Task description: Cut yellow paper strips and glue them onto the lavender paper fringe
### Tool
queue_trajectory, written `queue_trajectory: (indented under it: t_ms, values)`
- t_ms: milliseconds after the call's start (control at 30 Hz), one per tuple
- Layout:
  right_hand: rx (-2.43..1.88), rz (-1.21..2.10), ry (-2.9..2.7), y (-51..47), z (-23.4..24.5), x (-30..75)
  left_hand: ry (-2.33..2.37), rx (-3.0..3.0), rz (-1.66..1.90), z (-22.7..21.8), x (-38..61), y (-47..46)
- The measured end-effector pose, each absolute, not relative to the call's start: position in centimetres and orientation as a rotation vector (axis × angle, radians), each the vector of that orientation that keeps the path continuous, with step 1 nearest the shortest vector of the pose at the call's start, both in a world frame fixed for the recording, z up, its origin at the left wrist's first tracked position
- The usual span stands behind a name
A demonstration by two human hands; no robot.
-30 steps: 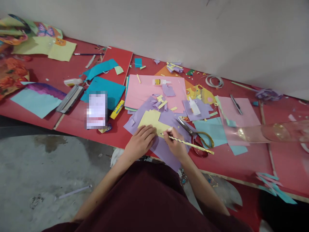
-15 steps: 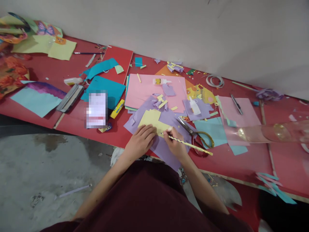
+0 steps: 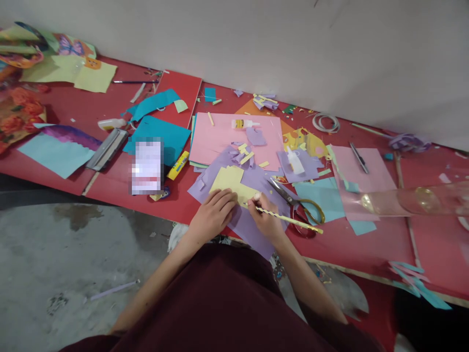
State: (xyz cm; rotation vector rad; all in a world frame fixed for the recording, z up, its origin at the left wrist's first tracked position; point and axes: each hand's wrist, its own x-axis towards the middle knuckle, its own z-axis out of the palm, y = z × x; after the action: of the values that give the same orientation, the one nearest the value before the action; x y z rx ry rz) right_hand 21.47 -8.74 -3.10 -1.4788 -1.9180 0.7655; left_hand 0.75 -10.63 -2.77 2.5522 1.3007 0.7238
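Fingers of the right hand (image 3: 266, 220) clamp a pencil (image 3: 284, 217) — the left hand (image 3: 214, 212) lies flat, fingers side by side, on yellow paper (image 3: 227, 178).

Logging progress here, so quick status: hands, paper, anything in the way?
Right hand gripping pencil, tip at yellow paper. Left hand resting on that paper. Scissors close beside right hand.

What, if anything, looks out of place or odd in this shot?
Three small things: a pale strip lies on the floor, perhaps dropped from the red table; at the right, blue and pink strips stick out over the table's front edge; and the purple sheet under the yellow paper pokes past it too.
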Motion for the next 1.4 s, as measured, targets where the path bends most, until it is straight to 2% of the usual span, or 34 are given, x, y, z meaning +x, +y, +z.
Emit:
queue_trajectory:
  t_ms: [1400]
  values:
    - [-1.506, 0.778, -1.957, -8.93, -2.90, 21.46, 1.296, 2.566, 0.724, -3.04, 0.68, -10.68]
